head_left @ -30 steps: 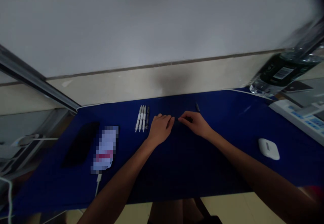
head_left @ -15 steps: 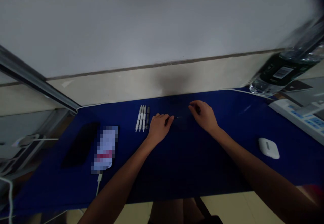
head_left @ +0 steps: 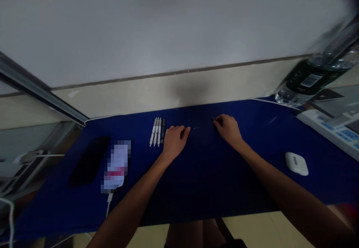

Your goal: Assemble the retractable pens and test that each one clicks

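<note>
Pinching a slim dark pen part (head_left: 184, 132) between thumb and curled fingertips, the left hand (head_left: 174, 141) lies palm down on a navy desk mat (head_left: 196, 192). The part's long axis runs roughly left to right across the mat, and a fine glinting tip points right toward the other hand, though it is too dark and small to make out more. The right hand (head_left: 227, 129) sits near, to the right of that tip, its fingers (head_left: 217, 121) curled inward and down and nearly closed over a dark spot at the mat; whether they have hold of anything cannot be told. Both forearms angle inward from the lower corners of the view, wrists low. Just left of the left hand lie three white pens (head_left: 154, 131) and a black pen (head_left: 163, 130), side by side and parallel. Farther left are a black smartphone (head_left: 89, 161) and a pixelated packet (head_left: 117, 164) with a white cable (head_left: 108, 205) below it. To the right sit a white earbud case (head_left: 296, 163), a tilted, blurred water bottle (head_left: 310, 79) and a white-and-blue keypad device (head_left: 328, 132).
</note>
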`<state>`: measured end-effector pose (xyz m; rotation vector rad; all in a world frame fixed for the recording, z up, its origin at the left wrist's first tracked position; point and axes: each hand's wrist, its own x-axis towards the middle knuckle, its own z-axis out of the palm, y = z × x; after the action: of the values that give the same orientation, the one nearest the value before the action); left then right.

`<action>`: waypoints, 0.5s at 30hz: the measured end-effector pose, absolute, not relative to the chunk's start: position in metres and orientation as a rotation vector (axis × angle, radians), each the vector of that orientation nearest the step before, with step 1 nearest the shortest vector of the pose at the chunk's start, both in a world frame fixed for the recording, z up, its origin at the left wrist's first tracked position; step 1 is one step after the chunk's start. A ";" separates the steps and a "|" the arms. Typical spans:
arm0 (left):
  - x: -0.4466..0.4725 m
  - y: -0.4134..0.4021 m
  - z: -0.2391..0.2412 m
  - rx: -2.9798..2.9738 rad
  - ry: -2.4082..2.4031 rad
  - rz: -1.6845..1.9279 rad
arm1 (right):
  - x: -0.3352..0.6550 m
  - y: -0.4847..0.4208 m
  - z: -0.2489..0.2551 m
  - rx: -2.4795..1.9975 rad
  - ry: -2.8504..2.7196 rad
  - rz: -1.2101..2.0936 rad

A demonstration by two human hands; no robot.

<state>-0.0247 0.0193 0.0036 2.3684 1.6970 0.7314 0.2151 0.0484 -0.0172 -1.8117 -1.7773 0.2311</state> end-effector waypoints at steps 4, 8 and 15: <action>-0.025 0.020 0.003 2.348 1.701 0.743 | 0.209 0.047 -0.015 -1.632 -1.819 0.356; -0.026 0.021 0.001 2.339 1.700 0.766 | 0.199 0.040 -0.006 -1.463 -1.687 0.646; -0.025 0.021 0.002 2.338 1.704 0.753 | 0.189 0.035 0.005 -1.137 -1.292 1.135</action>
<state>-0.0250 0.0208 0.0018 2.3383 1.7037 0.7527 0.1890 0.0349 0.0045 -1.1370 -1.2920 1.1345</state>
